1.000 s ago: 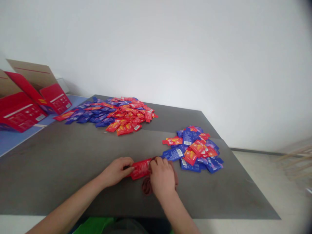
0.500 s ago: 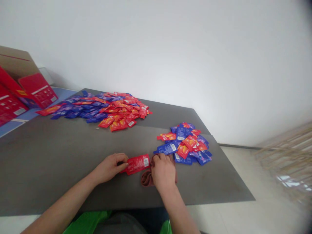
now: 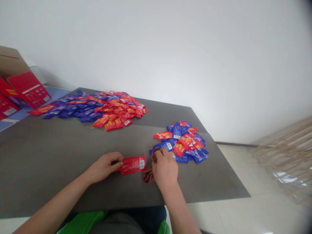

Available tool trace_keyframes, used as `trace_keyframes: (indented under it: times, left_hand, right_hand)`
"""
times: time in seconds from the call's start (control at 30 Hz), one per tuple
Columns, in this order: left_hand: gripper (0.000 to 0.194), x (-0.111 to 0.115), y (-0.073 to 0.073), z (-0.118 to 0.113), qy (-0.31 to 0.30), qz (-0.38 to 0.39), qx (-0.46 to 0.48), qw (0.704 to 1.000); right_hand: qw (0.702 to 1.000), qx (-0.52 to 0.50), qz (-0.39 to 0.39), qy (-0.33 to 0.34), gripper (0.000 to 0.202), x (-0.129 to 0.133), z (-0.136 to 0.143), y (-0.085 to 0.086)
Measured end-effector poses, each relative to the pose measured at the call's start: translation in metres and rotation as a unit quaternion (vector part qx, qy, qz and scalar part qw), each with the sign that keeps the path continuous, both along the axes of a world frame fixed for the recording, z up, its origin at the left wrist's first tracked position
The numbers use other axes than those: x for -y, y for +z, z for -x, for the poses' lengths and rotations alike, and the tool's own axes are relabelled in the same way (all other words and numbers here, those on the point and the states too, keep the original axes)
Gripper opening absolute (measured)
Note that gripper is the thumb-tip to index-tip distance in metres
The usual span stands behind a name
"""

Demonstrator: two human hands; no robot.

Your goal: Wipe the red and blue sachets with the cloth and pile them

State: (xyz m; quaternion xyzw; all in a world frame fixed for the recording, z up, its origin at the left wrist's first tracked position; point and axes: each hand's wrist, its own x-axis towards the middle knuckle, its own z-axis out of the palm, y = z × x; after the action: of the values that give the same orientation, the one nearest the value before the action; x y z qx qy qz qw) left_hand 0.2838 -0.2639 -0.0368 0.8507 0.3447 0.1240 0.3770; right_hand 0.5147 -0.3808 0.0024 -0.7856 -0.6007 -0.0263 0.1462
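My left hand (image 3: 107, 165) pinches the narrow end of a red pouch (image 3: 133, 164), whose printed back with a barcode faces up, just over or on the grey table. Close to its right end, my right hand (image 3: 165, 167) is closed on a folded brown cloth (image 3: 147, 175); part of the cloth is hidden under the fingers and palm. Right behind the right hand lies a small pile of red and blue pouches (image 3: 186, 140). One blue pouch (image 3: 163, 146) at its near left edge is almost touching the cloth.
A larger heap of red and blue pouches (image 3: 107, 107) spreads over the back left of the grey table (image 3: 73, 143). At far left stands an open red carton (image 3: 29, 89) on a blue surface. A white wall (image 3: 170, 55) rises behind. Blurred slatted bars (image 3: 287, 146) are at right.
The whole view has shifted slightly, so the table items appear further left. My right hand and the cloth have lifted or shifted a little; the left hand keeps its pinch on the red pouch.
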Motion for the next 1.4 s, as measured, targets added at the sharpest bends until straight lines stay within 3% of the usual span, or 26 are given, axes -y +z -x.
trace_keyframes:
  times: [0.1,0.2,0.3,0.4,0.5,0.63,0.73,0.83,0.93,1.03,1.1,1.27,1.4]
  left_hand:
    - [0.023,-0.001,0.0,-0.001,-0.001,0.008,-0.006,1.0]
    - [0.025,-0.001,0.0,-0.002,-0.006,0.002,-0.005,1.0]
    - [0.024,0.0,0.001,-0.002,-0.003,-0.017,-0.008,1.0]
    - [0.025,0.0,0.001,-0.001,-0.005,-0.013,-0.006,1.0]
    - [0.024,-0.001,0.001,-0.001,-0.004,-0.009,-0.012,1.0]
    - [0.026,-0.001,0.0,-0.002,-0.008,-0.008,-0.013,1.0]
    - [0.025,0.001,0.002,-0.003,-0.005,-0.016,-0.01,1.0]
    - [0.025,0.001,0.003,-0.003,-0.007,-0.009,-0.005,1.0]
    - [0.025,0.001,0.004,-0.003,-0.007,-0.005,-0.004,1.0]
    - [0.024,0.001,0.003,-0.003,0.0,-0.011,-0.011,1.0]
    - [0.024,0.001,0.002,-0.003,0.003,-0.016,-0.014,1.0]
    - [0.021,0.002,0.001,-0.002,0.0,-0.018,-0.004,1.0]
    - [0.021,0.004,-0.002,-0.002,0.001,-0.028,-0.007,1.0]
  right_hand:
    - [0.995,-0.024,-0.046,0.082,0.008,0.003,0.033,0.002]
    - [0.989,-0.026,-0.002,0.148,0.009,-0.003,0.052,-0.011]
    - [0.997,-0.007,0.038,0.064,0.009,-0.009,0.023,-0.018]
    - [0.999,-0.003,0.039,0.002,0.009,-0.008,-0.008,-0.009]
    - [0.998,-0.017,-0.011,0.051,0.009,-0.003,0.008,0.0]
    - [0.988,-0.029,0.009,0.151,0.009,-0.006,0.041,-0.011]
    - [0.996,-0.018,0.051,0.071,0.009,-0.01,0.016,-0.021]
    - [0.998,-0.007,0.07,0.004,0.011,-0.009,-0.019,-0.016]
    - [0.999,-0.016,0.022,0.02,0.01,-0.001,-0.015,-0.006]
    - [0.993,-0.028,-0.019,0.116,0.007,0.0,0.013,-0.005]
    - [0.986,-0.032,0.001,0.161,0.005,-0.004,0.021,-0.01]
    - [0.996,0.001,0.075,0.04,0.011,-0.014,-0.013,-0.016]
    - [0.994,0.001,0.066,0.081,0.007,-0.005,-0.023,-0.018]
